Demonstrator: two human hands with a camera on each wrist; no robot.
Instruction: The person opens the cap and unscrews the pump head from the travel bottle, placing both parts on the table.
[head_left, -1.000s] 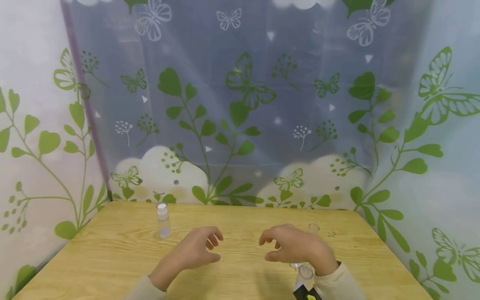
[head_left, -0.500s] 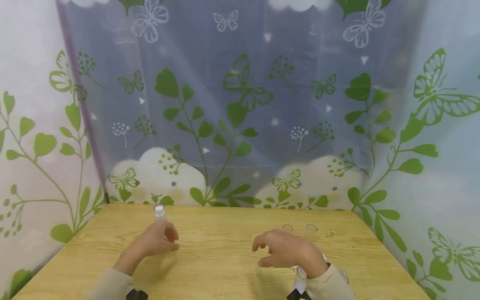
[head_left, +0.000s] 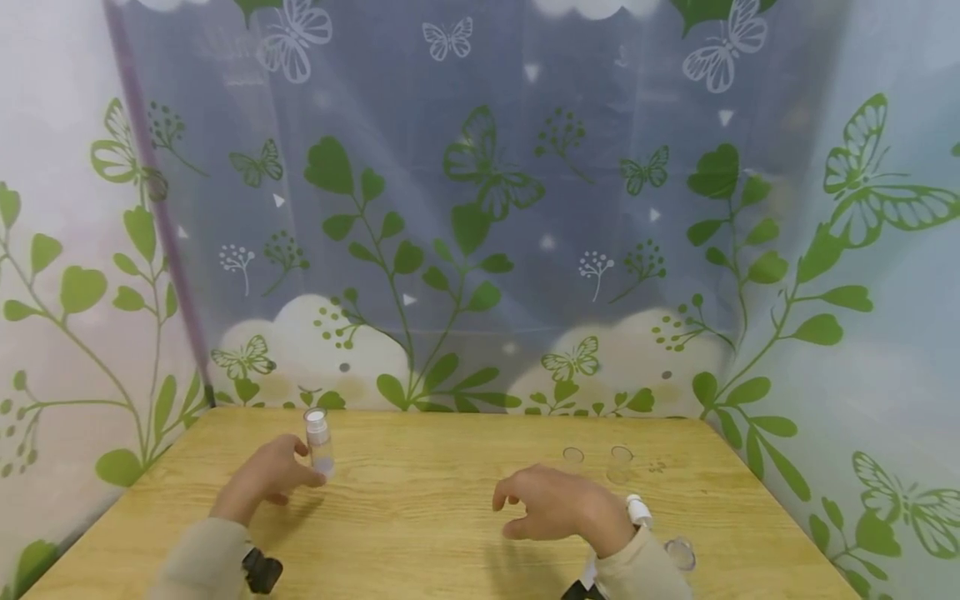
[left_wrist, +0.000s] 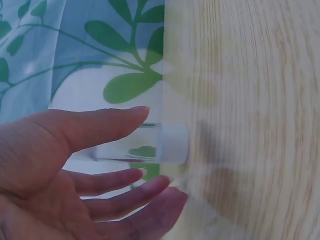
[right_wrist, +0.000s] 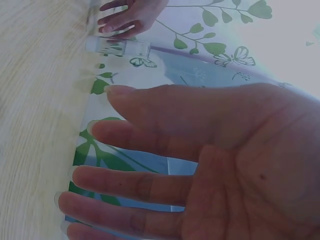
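A clear bottle (head_left: 318,446) with a white upper part and a transparent cap stands upright at the left of the wooden table. My left hand (head_left: 273,473) is right beside it, thumb and fingers spread. In the left wrist view, the thumb and the other fingers lie on either side of the clear bottle (left_wrist: 127,149), whose lower end is whitish. To the right, my right hand (head_left: 558,507) hovers over the table with nothing in it. Its palm and loosely extended fingers (right_wrist: 140,185) show in the right wrist view.
Two clear round containers (head_left: 619,465) stand beyond the right hand, near some small bits (head_left: 656,467). By the right wrist are a white-capped item (head_left: 637,510) and another clear round piece (head_left: 681,553), partly hidden by the sleeve. A printed curtain (head_left: 450,250) encloses the table (head_left: 420,492).
My left hand has moved left from mid-table, passing in front of the bottle to its left side. My right hand has shifted slightly left, leaving more of the items behind it visible.
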